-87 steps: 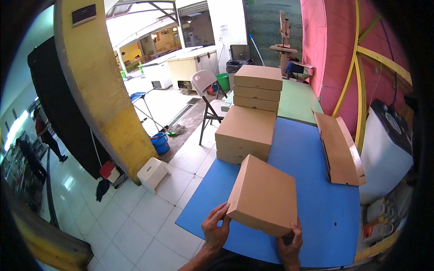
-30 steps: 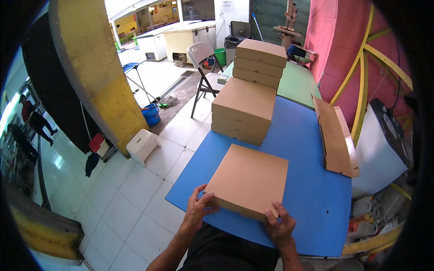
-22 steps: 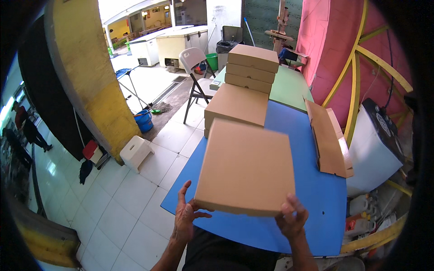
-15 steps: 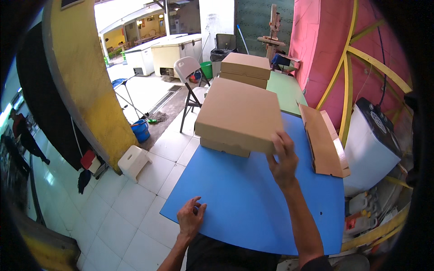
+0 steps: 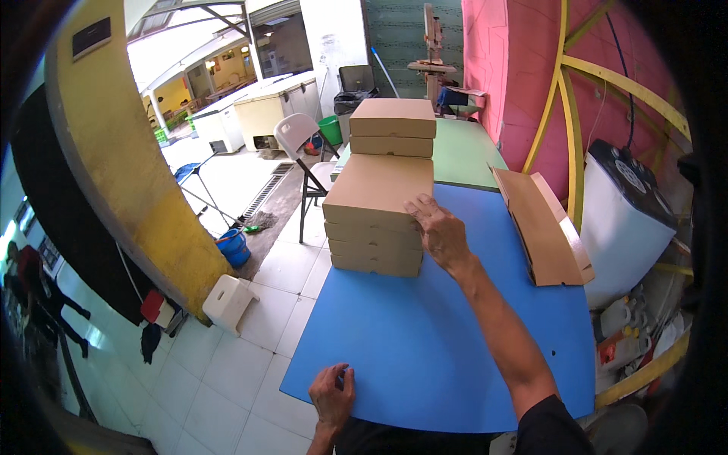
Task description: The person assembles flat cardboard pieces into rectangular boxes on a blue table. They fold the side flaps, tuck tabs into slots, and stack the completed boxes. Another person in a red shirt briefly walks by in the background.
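On the blue table [image 5: 455,349], a stack of flat brown cardboard boxes stands near the left edge. My right hand [image 5: 444,233] is on the near right corner of the top cardboard box [image 5: 383,186], fingers over its upper edge; its thumb is mostly hidden. Beneath it, the lower boxes [image 5: 371,256] are roughly lined up. My left hand [image 5: 334,394] rests at the near left edge of the table, fingers loosely curled and apart from the thumb, holding nothing.
More brown boxes [image 5: 393,121] are piled behind, by a green table [image 5: 462,155]. An unfolded cardboard sheet [image 5: 538,227] lies along the right edge, beside a white appliance [image 5: 626,227]. Left are a folding chair [image 5: 299,136], a white stool [image 5: 229,303] and a blue bucket [image 5: 233,249].
The top box, held tilted by my right hand before, has come down level onto the stack. My right hand stays at its corner. The view has shifted slightly.
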`<state>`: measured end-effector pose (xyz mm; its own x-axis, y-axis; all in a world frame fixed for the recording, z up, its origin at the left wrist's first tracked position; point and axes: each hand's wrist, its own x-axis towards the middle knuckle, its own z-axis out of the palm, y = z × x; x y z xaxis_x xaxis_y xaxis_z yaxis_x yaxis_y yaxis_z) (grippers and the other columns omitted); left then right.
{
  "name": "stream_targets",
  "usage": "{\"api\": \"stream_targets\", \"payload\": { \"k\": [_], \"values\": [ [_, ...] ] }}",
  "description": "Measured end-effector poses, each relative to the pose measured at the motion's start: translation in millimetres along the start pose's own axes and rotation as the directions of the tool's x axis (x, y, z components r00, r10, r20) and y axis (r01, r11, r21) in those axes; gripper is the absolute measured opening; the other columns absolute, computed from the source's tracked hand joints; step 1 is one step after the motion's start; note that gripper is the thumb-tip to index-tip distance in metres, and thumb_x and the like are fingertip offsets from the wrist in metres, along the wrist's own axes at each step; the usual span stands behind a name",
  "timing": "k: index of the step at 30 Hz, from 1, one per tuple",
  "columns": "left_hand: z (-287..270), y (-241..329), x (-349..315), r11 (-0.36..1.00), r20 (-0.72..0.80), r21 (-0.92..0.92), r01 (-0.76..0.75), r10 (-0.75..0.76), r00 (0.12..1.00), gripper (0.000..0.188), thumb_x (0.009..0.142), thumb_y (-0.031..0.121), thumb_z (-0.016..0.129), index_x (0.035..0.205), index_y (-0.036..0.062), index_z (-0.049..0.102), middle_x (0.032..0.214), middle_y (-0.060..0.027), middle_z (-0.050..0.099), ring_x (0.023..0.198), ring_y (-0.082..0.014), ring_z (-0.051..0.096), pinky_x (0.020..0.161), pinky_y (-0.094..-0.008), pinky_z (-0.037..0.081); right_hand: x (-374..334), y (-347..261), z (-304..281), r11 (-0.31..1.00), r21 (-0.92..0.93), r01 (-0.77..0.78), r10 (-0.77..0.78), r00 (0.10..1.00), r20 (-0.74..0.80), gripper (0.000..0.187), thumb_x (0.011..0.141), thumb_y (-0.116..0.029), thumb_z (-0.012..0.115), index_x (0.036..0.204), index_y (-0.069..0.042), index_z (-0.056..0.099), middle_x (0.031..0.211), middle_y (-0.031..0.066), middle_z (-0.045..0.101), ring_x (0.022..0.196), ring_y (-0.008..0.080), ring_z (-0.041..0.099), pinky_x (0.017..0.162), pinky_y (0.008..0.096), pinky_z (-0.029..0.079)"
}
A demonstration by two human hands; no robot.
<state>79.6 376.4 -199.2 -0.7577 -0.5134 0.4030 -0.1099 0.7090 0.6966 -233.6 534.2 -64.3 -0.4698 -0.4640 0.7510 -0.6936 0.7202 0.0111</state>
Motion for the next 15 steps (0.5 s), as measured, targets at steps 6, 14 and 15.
{"api": "stream_targets", "payload": {
  "k": [6, 14, 15],
  "values": [
    [4, 1, -4, 0.996, -0.020, -0.080, 0.050, -0.052, 0.998, 0.010, 0.086, 0.010, 0.073, 0.094, 0.0032, 0.072, 0.078, -0.0074, 0.067, 0.060, -0.0183, 0.061, 0.057, -0.0318, 0.049, 2, 0, -2, 0.997, 0.017, -0.079, 0.078, 0.994, 0.079, 0.039, 0.093, -0.023, 0.064, 0.131, -0.015, 0.062, 0.131, 0.0100, 0.061, 0.106, 0.0329, 0.068, 0.081, 0.0409, 0.060],
    [9, -2, -4, 0.992, -0.005, -0.098, 0.084, -0.085, 0.996, 0.008, 0.089, 0.007, 0.069, 0.094, 0.0014, 0.071, 0.080, -0.0096, 0.066, 0.062, -0.0201, 0.062, 0.055, -0.0321, 0.049, -76, 105, -10, 0.823, -0.011, -0.568, 0.568, 0.823, -0.007, 0.056, 0.095, -0.051, 0.060, 0.127, -0.005, 0.062, 0.117, 0.0192, 0.067, 0.102, 0.0389, 0.067, 0.082, 0.0500, 0.056],
    [9, -2, -4, 0.993, -0.013, -0.084, 0.079, -0.080, 0.997, 0.007, 0.089, 0.007, 0.069, 0.094, 0.0013, 0.071, 0.080, -0.0098, 0.066, 0.062, -0.0204, 0.062, 0.055, -0.0321, 0.049, -91, 130, -12, 0.777, -0.116, -0.619, 0.621, 0.783, -0.022, 0.052, 0.094, -0.049, 0.062, 0.116, -0.002, 0.067, 0.109, 0.0209, 0.069, 0.100, 0.0409, 0.067, 0.082, 0.0513, 0.055]
  ]
}}
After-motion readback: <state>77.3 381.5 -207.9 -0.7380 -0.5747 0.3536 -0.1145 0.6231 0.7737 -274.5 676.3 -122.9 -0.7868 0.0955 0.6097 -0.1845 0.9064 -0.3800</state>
